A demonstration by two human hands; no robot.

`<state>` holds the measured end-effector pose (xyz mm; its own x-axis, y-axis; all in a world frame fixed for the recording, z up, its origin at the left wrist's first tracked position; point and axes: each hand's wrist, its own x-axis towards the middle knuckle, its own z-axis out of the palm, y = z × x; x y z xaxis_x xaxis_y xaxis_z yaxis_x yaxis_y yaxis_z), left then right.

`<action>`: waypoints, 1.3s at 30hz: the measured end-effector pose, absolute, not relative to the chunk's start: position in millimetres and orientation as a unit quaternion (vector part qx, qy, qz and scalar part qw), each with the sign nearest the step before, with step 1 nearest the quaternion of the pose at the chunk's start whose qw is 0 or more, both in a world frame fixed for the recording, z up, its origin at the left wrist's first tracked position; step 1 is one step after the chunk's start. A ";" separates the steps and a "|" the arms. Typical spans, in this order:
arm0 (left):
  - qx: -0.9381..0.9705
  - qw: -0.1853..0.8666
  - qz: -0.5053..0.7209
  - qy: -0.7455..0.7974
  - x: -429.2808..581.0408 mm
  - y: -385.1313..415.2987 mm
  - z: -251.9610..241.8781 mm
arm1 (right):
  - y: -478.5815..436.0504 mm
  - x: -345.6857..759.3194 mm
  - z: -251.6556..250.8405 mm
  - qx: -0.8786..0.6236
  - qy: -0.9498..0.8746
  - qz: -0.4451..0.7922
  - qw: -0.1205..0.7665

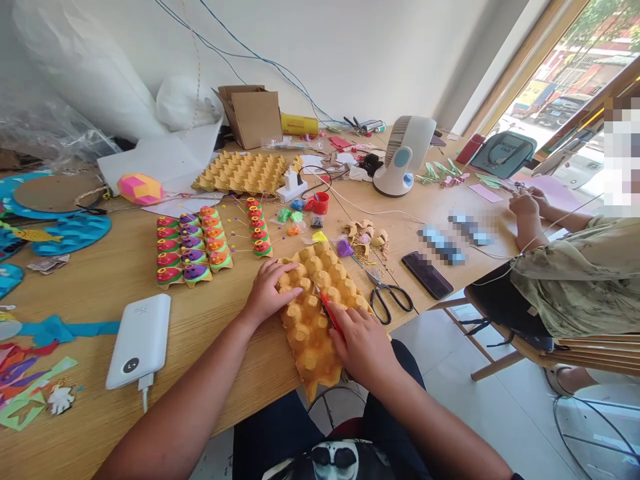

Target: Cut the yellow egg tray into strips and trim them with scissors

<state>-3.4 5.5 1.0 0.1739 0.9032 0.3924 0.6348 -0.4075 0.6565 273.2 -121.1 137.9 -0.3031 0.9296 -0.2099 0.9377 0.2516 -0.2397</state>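
At lower centre the egg tray (305, 333) overhangs the table (210, 333) edge, its long axis running away from the person. The left hand (267, 293) rests open on its left side; the right hand (363, 343) grips, seemingly, a red knife (330, 313) mid-tray.

A white power bank (140, 340) lay on the pale wooden worktop (100, 280). Rows of brightly painted egg-cup figures (195, 247) stood beyond it, in front of a whole yellowish cardboard egg tray (243, 172) and an open brown cardboard box (253, 115). Black-handled scissors (379, 287) lay near a black phone (427, 275). A white desk fan (404, 157) stood farther back; another person (585, 280) sat at the right.
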 end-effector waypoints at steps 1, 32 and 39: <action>0.746 0.177 0.383 0.516 -3.4 5.5 1.4 | -119.3 271.8 140.5 0.593 0.790 -0.155 0.025; 0.737 0.175 0.387 0.525 -3.8 6.2 1.1 | -121.2 253.6 164.7 0.595 0.773 -0.141 0.168; 0.729 0.180 0.390 0.534 -4.8 7.0 2.0 | -120.3 261.6 154.9 0.598 0.779 -0.132 0.131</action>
